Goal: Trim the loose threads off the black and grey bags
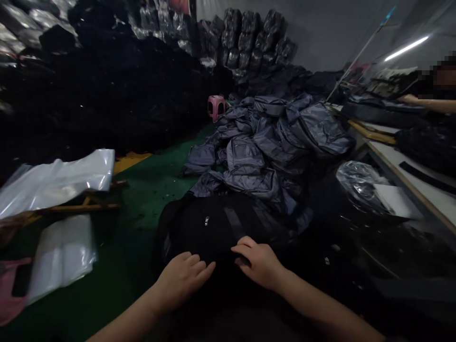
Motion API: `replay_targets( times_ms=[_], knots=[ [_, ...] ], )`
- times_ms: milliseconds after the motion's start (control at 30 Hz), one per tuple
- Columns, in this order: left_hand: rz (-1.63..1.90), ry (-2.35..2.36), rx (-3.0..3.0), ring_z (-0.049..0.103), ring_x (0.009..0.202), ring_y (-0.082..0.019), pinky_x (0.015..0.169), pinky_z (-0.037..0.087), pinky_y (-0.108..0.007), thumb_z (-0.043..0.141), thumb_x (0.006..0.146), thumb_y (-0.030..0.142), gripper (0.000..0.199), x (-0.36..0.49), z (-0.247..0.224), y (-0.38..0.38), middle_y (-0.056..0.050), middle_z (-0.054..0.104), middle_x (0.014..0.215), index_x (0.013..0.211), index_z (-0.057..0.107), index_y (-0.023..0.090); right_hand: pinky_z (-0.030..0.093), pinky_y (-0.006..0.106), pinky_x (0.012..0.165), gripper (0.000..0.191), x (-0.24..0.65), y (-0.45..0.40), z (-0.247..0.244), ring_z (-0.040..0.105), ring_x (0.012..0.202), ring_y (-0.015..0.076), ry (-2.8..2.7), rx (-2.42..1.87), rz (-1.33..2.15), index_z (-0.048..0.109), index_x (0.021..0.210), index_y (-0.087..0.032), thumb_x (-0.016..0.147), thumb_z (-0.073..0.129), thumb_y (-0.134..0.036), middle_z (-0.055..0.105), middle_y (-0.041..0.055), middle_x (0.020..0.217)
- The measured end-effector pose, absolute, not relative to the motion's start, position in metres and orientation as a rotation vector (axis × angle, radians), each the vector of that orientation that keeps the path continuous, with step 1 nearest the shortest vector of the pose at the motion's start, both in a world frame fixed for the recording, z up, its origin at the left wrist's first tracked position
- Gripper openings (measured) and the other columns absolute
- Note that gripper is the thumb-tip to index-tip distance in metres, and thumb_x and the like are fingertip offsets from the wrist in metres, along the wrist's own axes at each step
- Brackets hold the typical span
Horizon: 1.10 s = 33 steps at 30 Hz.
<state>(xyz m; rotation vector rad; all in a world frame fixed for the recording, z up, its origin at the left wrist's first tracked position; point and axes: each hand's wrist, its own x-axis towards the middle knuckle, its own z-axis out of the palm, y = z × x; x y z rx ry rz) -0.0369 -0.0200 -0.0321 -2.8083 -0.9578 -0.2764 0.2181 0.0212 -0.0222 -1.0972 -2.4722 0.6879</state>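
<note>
A black bag [199, 240] with a silver zipper pull [206, 221] and a dark grey strip lies right in front of me. My left hand [187, 273] grips its near side, with the fingers curled down into the dark fabric and the thumb pointing right. A short gap away, my right hand [258, 261] is closed on the same bag, fingers bent over the cloth near the strip. The fingertips and the bag's near part are lost in shadow.
Grey bags [249, 152] lie heaped just beyond. Clear plastic sheets [64, 178] rest on a wooden stand at left, near a pink stool [14, 289]. Another pink stool [216, 108] stands farther off. At right, a person's arm reaches over a worktable [409, 161].
</note>
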Motion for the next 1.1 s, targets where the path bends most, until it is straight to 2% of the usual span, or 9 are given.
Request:
replay_targets(
  times_ms=[200,333,467,600,667,767,933,1000,1100],
  knots=[
    [-0.328,-1.254,-2.83,0.051,0.058,-0.015,0.056,0.032,-0.03,0.043,0.088,0.018,0.015,-0.028,-0.045,-0.047,0.0,0.058,0.063,0.076,0.053,0.02,0.042,0.022,0.064,0.023,0.21,0.019,-0.04,0.059,0.071,0.0146,-2.824,-1.047,0.649,0.06,0.091,-0.021,0.069,0.055,-0.012,0.061,-0.0007,0.089],
    [-0.144,-2.254,-2.684,0.059,0.063,-0.018,0.055,0.035,-0.028,0.037,0.088,0.05,0.036,-0.038,-0.04,-0.059,-0.003,0.064,0.071,0.072,0.053,0.022,0.041,0.021,0.064,0.02,0.204,0.01,-0.046,0.059,0.072,0.0137,-2.867,-0.963,0.795,0.061,0.089,-0.02,0.07,0.057,-0.016,0.062,-0.0006,0.088],
    [0.172,-2.973,-2.043,0.064,0.071,-0.03,0.06,0.04,-0.035,0.031,0.079,0.067,0.053,-0.095,-0.039,-0.041,-0.011,0.067,0.073,0.073,0.058,0.022,0.039,0.019,0.057,0.017,0.188,-0.003,-0.05,0.059,0.068,0.0127,-3.005,-0.817,0.921,0.063,0.086,-0.021,0.069,0.062,-0.021,0.063,-0.0017,0.086],
    [0.072,-3.074,-1.736,0.063,0.082,-0.038,0.07,0.044,-0.044,0.036,0.079,0.058,0.055,-0.152,-0.047,0.006,-0.023,0.067,0.083,0.082,0.065,0.012,0.032,0.02,0.046,0.011,0.17,-0.013,-0.06,0.059,0.06,0.0131,-3.21,-0.711,0.893,0.066,0.079,-0.021,0.068,0.064,-0.021,0.065,-0.0018,0.08],
    [-0.022,-3.007,-1.738,0.058,0.096,-0.042,0.077,0.042,-0.049,0.031,0.081,0.056,0.06,-0.157,-0.05,0.036,-0.027,0.063,0.101,0.096,0.063,0.007,0.031,0.02,0.045,0.008,0.164,-0.015,-0.065,0.059,0.059,0.0132,-3.237,-0.693,0.874,0.067,0.077,-0.021,0.072,0.061,-0.021,0.065,-0.0015,0.078],
    [-0.205,-2.873,-1.862,0.045,0.119,-0.038,0.092,0.035,-0.046,0.029,0.081,0.062,0.066,-0.137,-0.057,0.085,-0.021,0.053,0.126,0.117,0.055,0.013,0.032,0.02,0.045,0.007,0.162,-0.014,-0.069,0.058,0.059,0.0134,-3.23,-0.756,0.905,0.067,0.077,-0.02,0.074,0.061,-0.022,0.067,0.0,0.077],
    [-0.311,-2.973,-1.987,0.061,0.097,-0.028,0.082,0.044,-0.037,0.044,0.077,0.063,0.059,-0.101,-0.072,0.137,-0.018,0.065,0.105,0.101,0.062,0.012,0.031,0.018,0.044,0.009,0.167,-0.013,-0.072,0.058,0.058,0.0127,-3.092,-0.908,1.076,0.066,0.075,-0.019,0.068,0.069,-0.025,0.067,-0.0019,0.073],
    [-0.393,-2.973,-2.0,0.062,0.093,-0.023,0.08,0.044,-0.035,0.042,0.082,0.057,0.05,-0.096,-0.071,0.139,-0.014,0.067,0.102,0.097,0.062,0.014,0.032,0.018,0.046,0.009,0.173,-0.016,-0.074,0.059,0.058,0.0134,-3.015,-0.936,1.164,0.067,0.073,-0.019,0.066,0.071,-0.024,0.067,-0.0023,0.072],
    [-0.553,-2.912,-1.973,0.062,0.092,-0.024,0.074,0.042,-0.03,0.034,0.084,0.057,0.047,-0.094,-0.056,0.123,-0.012,0.068,0.097,0.087,0.063,0.02,0.038,0.016,0.05,0.01,0.187,-0.017,-0.07,0.061,0.061,0.0121,-2.781,-0.947,1.446,0.069,0.083,-0.022,0.072,0.067,-0.022,0.068,-0.004,0.075]
  ],
)
